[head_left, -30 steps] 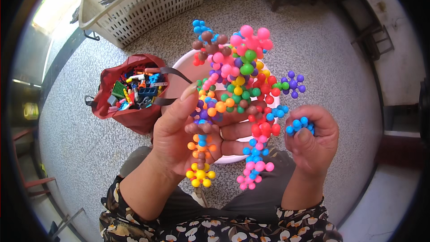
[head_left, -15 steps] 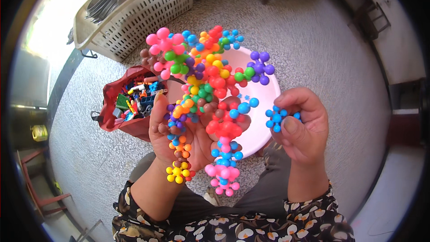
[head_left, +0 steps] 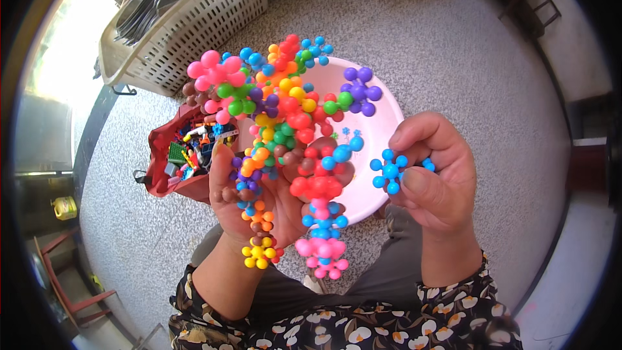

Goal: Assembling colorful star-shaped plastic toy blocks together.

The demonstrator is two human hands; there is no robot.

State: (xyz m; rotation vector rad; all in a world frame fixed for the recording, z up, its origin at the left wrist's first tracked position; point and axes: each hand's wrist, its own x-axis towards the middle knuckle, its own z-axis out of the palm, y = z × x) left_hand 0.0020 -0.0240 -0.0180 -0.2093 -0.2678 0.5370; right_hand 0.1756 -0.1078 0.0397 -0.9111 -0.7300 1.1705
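A large branching toy of linked ball-cluster connector pieces [head_left: 302,120], in pink, red, blue, green, yellow, orange, purple and brown, is held up in front of me. My left hand [head_left: 283,202] supports it from behind and beneath, with its thumb at the toy's left side and other fingers partly hidden. Two branches hang down, one ending in a yellow cluster [head_left: 259,254], the other in a pink one [head_left: 322,249]. To the right, apart from the toy, my right hand [head_left: 444,178] pinches a blue ball-cluster piece [head_left: 390,170] between thumb and fingers.
Behind the toy stands a pink basin [head_left: 382,100] with a few small loose pieces inside. A red fabric bag [head_left: 194,186] of mixed building blocks sits left of it. Further back is a white slatted basket [head_left: 194,32] holding pans. A dark stool [head_left: 531,6] stands far right.
The toy's upper part has shifted left and tilted slightly. My right hand has brought the blue piece a little to the left, still pinched. The whole view has shifted slightly.
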